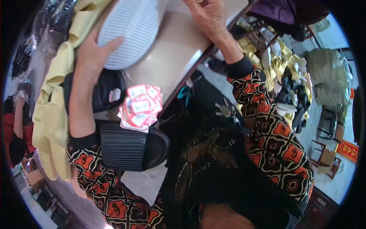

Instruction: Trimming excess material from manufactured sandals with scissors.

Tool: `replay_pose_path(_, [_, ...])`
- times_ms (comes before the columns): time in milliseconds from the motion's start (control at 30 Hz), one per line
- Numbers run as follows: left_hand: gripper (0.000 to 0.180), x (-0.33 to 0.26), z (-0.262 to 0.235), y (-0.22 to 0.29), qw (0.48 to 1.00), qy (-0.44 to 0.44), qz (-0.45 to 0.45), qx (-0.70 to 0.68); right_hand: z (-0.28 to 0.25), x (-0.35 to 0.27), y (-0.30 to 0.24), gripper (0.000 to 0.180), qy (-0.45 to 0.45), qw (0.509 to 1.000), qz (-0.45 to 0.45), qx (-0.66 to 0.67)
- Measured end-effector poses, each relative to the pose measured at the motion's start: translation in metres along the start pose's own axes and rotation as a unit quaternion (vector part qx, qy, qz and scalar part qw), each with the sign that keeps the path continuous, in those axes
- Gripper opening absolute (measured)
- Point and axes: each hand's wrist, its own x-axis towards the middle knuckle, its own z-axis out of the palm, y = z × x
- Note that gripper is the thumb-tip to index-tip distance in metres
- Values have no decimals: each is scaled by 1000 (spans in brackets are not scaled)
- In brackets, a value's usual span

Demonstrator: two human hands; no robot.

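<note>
A pale slipper (131, 32) shows its ribbed sole, tilted over the table at the upper left. My left hand (93, 55) grips its near left edge, thumb across the sole and the other fingers hidden. At the top edge my right hand (210, 17) is bent with its fingers drawn together; their tips are cut off, so what they hold does not show. Below the left hand lie a black slipper (103, 89) and a second, ribbed black slipper (124, 147). A loose pile of red-and-white paper tags (141, 107) rests between these two.
The beige table (171, 57) ends in a diagonal edge at my right. Yellow slippers (57, 129) line its left side. A heap of yellow, black and white slippers (288, 76) lies on the floor at right, near wrapped greenish bundles (328, 76). Another person's arm (19, 114) appears far left.
</note>
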Motion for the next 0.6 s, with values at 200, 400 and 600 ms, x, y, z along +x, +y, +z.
replay_pose_path(200, [46,-14,-8,5,1000,-15,8,4,-50,-111,-3,7,-100,948,-298,52])
replay_pose_path(400, [47,1,-6,-7,999,-14,-23,19,-54,-234,29,27,-395,915,77,-24])
replay_pose_path(600, [46,-7,-3,8,1000,9,22,9,-19,-274,39,47,-516,836,124,-136])
